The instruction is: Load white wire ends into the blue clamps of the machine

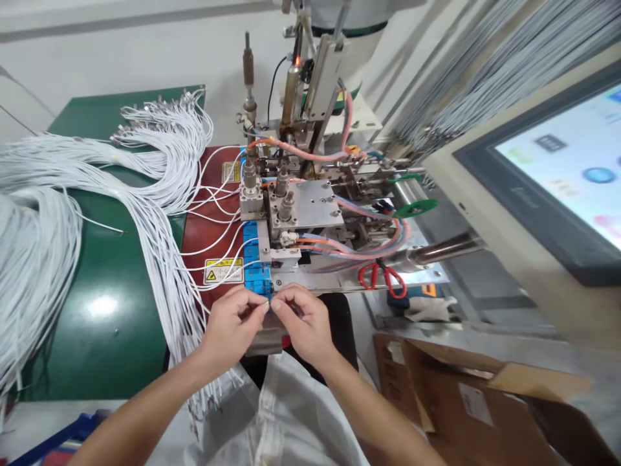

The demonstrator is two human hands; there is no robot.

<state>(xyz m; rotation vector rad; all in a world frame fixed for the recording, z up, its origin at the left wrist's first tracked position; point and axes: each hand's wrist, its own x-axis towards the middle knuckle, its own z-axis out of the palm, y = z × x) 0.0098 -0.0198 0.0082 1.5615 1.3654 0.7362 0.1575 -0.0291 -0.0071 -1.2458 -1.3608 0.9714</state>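
My left hand [233,323] is closed in a pinch at the front end of the blue fixture blocks [257,275]. Facing it, my right hand [303,320] pinches too, its fingertips almost touching those of the left. Whatever small piece sits between the fingertips is mostly hidden. Several white cables [213,244] run from a thick bundle [158,265] across the red-brown plate [194,226] into the blue blocks. Behind the blocks stands a metal machine [310,204] with cylinders and orange and blue-grey tubes.
More white cables [36,272] lie on the green table [121,323] at left. Red-handled scissors [383,279] rest at the machine's front right, near a green-rimmed spool [412,196]. A screen [572,162] juts in at right above an open cardboard box [460,401].
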